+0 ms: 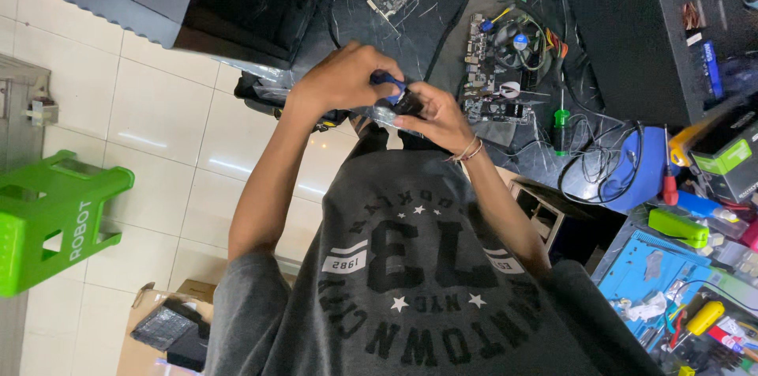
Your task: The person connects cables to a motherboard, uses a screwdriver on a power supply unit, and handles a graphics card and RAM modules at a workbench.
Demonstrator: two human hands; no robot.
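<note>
Green stool (55,214) — grey shirt (418,281) with white stars — blue mat (643,265).

We see both bare forearms raised from the short grey sleeves and converging in front of the chest. The left hand (341,80) is arched with the knuckles facing the camera, the fingers curled downward in a closed grip. The right hand (437,114) meets it from the other side, fingers bent inward and touching the left fingertips. A thin bracelet circles the right wrist. Both elbows are bent, with the forearms angled towards each other.
</note>
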